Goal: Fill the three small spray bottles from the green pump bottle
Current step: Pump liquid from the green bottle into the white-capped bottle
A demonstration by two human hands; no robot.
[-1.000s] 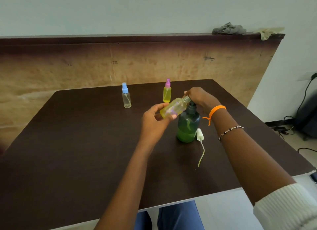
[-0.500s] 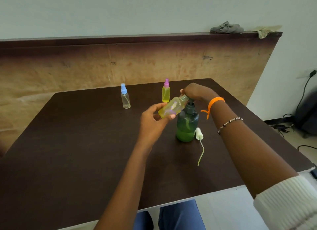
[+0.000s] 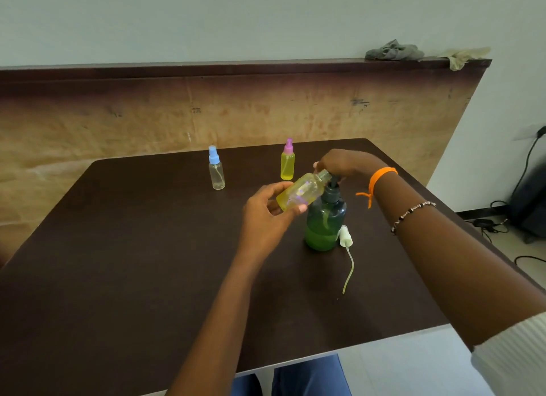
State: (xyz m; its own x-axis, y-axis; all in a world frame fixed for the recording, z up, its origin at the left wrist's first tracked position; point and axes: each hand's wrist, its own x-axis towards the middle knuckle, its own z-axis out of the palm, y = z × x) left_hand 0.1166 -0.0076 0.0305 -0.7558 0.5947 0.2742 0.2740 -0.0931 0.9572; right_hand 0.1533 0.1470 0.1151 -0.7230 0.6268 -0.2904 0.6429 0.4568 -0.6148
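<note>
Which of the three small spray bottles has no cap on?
The tilted bottle in the left hand, held at the pump. The blue-capped bottle and pink-capped bottle stand closed.

I see a dark brown table (image 3: 118, 277). Pump bottle (image 3: 325, 221) is translucent dark green, brighter green liquid low down. Tilted small bottle (image 3: 300, 194) clear, yellow-green liquid. One standing bottle (image 3: 287, 166) yellow with pink cap, another (image 3: 217, 174) clear with light blue cap. Loose sprayer head (image 3: 345, 237) white. Wristband (image 3: 379, 175) orange, bracelet (image 3: 412, 212) black-and-white beads. Sleeve (image 3: 514, 363) white ribbed.
</note>
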